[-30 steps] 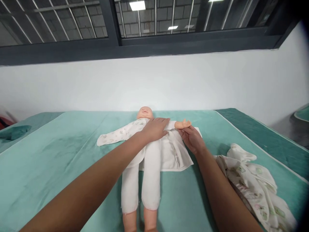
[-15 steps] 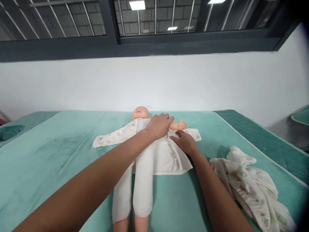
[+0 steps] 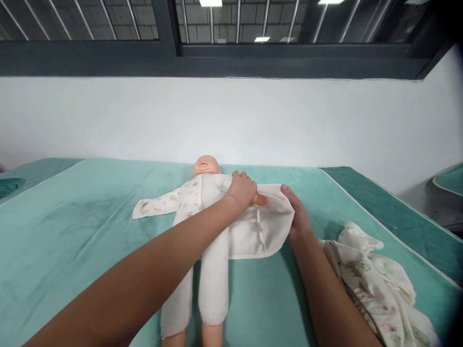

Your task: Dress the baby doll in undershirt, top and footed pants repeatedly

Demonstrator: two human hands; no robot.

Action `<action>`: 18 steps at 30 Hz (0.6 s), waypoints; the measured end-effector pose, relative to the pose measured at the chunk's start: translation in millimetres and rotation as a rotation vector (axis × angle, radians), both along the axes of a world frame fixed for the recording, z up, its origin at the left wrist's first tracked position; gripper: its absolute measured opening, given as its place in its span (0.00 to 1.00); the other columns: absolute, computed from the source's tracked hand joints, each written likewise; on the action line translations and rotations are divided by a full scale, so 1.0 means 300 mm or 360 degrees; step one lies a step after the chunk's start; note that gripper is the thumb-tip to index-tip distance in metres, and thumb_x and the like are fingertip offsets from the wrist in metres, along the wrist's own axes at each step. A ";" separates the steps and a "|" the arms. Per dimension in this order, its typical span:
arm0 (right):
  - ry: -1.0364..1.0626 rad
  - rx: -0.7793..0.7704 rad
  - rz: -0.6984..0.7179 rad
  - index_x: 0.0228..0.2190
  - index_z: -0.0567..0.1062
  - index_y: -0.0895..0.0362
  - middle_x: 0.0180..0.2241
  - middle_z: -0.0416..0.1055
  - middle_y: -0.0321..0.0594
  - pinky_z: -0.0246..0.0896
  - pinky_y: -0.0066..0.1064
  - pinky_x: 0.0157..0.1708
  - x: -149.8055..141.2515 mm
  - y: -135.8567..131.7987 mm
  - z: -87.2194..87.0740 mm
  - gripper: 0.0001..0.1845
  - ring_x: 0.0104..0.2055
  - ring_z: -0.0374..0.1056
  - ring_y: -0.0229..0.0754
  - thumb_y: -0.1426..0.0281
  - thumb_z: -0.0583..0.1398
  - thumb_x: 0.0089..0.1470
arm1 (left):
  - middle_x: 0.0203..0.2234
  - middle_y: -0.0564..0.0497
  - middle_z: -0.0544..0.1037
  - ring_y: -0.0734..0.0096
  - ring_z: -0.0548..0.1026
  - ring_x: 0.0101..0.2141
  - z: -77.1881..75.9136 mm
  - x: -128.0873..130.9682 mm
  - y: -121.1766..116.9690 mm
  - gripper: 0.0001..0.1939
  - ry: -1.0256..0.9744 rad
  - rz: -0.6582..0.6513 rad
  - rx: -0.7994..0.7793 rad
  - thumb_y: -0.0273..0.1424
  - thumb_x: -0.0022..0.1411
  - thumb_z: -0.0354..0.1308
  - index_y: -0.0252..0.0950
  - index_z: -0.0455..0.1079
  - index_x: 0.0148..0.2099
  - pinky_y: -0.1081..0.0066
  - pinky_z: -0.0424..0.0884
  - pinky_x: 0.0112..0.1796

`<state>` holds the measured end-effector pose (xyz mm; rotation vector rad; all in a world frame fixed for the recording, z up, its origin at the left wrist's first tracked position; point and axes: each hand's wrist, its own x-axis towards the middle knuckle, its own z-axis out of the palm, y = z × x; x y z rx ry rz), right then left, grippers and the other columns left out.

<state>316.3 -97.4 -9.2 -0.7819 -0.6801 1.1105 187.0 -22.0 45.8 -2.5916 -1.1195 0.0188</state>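
A baby doll (image 3: 206,165) lies on its back, with white padding over its trunk and legs and its bare feet end cut off by the lower edge. A baby shirt (image 3: 164,204) with small prints covers its arm on the left side. On the right, my left hand (image 3: 243,189) is closed around the doll's other arm, whose small hand (image 3: 259,199) pokes out past my fingers. My right hand (image 3: 299,212) pinches the outer edge of the shirt's open right side and holds it raised and spread beside the doll's hand.
Crumpled printed baby clothes (image 3: 383,284) lie at the right, near my right forearm. The green padded mat (image 3: 90,217) has raised, sloping sides and meets a white wall (image 3: 231,120). A barred window (image 3: 231,29) is above.
My right hand has moved outward and taken hold of the shirt's right side, lifting it. The doll's arm has come down toward the shirt, my left hand still on it.
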 end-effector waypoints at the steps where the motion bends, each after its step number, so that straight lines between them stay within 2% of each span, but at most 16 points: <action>1: -0.0018 0.0013 0.0020 0.32 0.70 0.51 0.30 0.72 0.35 0.68 0.39 0.34 -0.012 -0.006 0.003 0.13 0.34 0.71 0.46 0.57 0.65 0.51 | 0.42 0.38 0.76 0.52 0.68 0.47 -0.014 0.012 0.002 0.12 -0.0042 0.0035 0.0007 0.22 0.61 0.53 0.30 0.71 0.46 0.56 0.59 0.46; 5: -0.0096 0.0033 0.0138 0.41 0.73 0.50 0.37 0.75 0.40 0.70 0.42 0.38 -0.046 -0.028 0.012 0.16 0.41 0.73 0.49 0.54 0.61 0.56 | 0.46 0.37 0.73 0.52 0.68 0.48 -0.058 0.039 0.016 0.17 -0.0234 0.0099 0.0009 0.22 0.60 0.54 0.30 0.67 0.52 0.55 0.59 0.48; 8: -0.0152 0.0090 0.0282 0.50 0.71 0.48 0.43 0.76 0.39 0.70 0.42 0.42 -0.059 -0.042 0.016 0.23 0.46 0.72 0.49 0.57 0.63 0.53 | 0.50 0.34 0.71 0.47 0.68 0.51 -0.062 0.040 0.035 0.20 -0.0442 0.0118 -0.0259 0.29 0.59 0.57 0.28 0.65 0.53 0.51 0.61 0.50; 9: -0.0175 0.0105 0.0361 0.52 0.71 0.47 0.46 0.75 0.39 0.70 0.41 0.43 -0.063 -0.045 0.017 0.26 0.47 0.72 0.49 0.59 0.65 0.51 | 0.50 0.35 0.72 0.48 0.69 0.51 -0.056 0.034 0.043 0.21 -0.0481 0.0100 -0.0384 0.32 0.58 0.58 0.29 0.66 0.53 0.52 0.62 0.50; 11: -0.0209 0.0133 0.0518 0.53 0.70 0.47 0.50 0.73 0.39 0.69 0.40 0.46 -0.074 -0.047 0.020 0.31 0.50 0.71 0.49 0.64 0.68 0.47 | 0.46 0.43 0.76 0.55 0.73 0.46 -0.032 0.009 0.058 0.21 -0.0507 0.0021 -0.0603 0.35 0.56 0.60 0.35 0.67 0.51 0.59 0.67 0.46; 14: -0.0243 0.0193 0.0648 0.53 0.71 0.47 0.54 0.71 0.39 0.67 0.38 0.48 -0.093 -0.047 0.024 0.33 0.52 0.69 0.49 0.67 0.70 0.44 | 0.37 0.53 0.78 0.68 0.74 0.35 0.016 -0.062 0.074 0.11 -0.0737 -0.0262 -0.0886 0.31 0.56 0.56 0.39 0.69 0.44 0.70 0.69 0.36; 16: -0.0324 0.0230 0.0741 0.53 0.71 0.47 0.53 0.71 0.40 0.66 0.38 0.48 -0.108 -0.051 0.025 0.33 0.51 0.68 0.48 0.67 0.70 0.45 | 0.33 0.54 0.77 0.70 0.73 0.32 0.049 -0.124 0.085 0.08 -0.0994 -0.0440 -0.0943 0.26 0.53 0.53 0.37 0.69 0.38 0.71 0.67 0.33; 18: -0.0473 0.0278 0.0791 0.54 0.70 0.47 0.50 0.72 0.40 0.65 0.38 0.46 -0.127 -0.063 0.022 0.32 0.48 0.69 0.46 0.66 0.69 0.47 | 0.31 0.53 0.76 0.69 0.71 0.32 0.077 -0.187 0.100 0.07 -0.1168 -0.0472 -0.0782 0.23 0.50 0.52 0.37 0.68 0.33 0.70 0.66 0.33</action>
